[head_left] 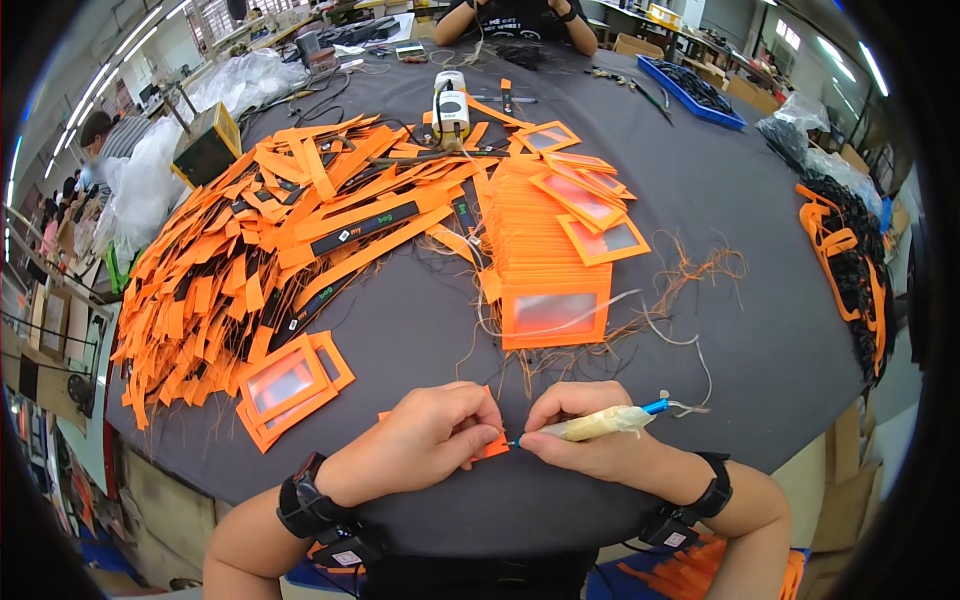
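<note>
Near the front edge of the table, my left hand [435, 440] is closed on an orange fabric piece [492, 447], mostly covered by the fingers. Close by on its right, my right hand [590, 440] grips a pen-shaped tool [600, 423] wrapped in pale tape, with a blue end and a thin wire trailing off. Its narrow tip points left and meets or nearly meets the orange piece's edge; I cannot tell which. Beyond my hands lies a long overlapping stack of orange frames with clear windows [556, 315]. Left of my hands are a few more window frames [285, 385].
A large heap of orange and black straps [215, 290] covers the table's left. A white plug adapter [451, 105] stands behind the stack, near a yellow-black box [208, 145]. Loose orange threads [700, 265] lie right. A blue tray [690, 92] sits far right; another person's arms show opposite.
</note>
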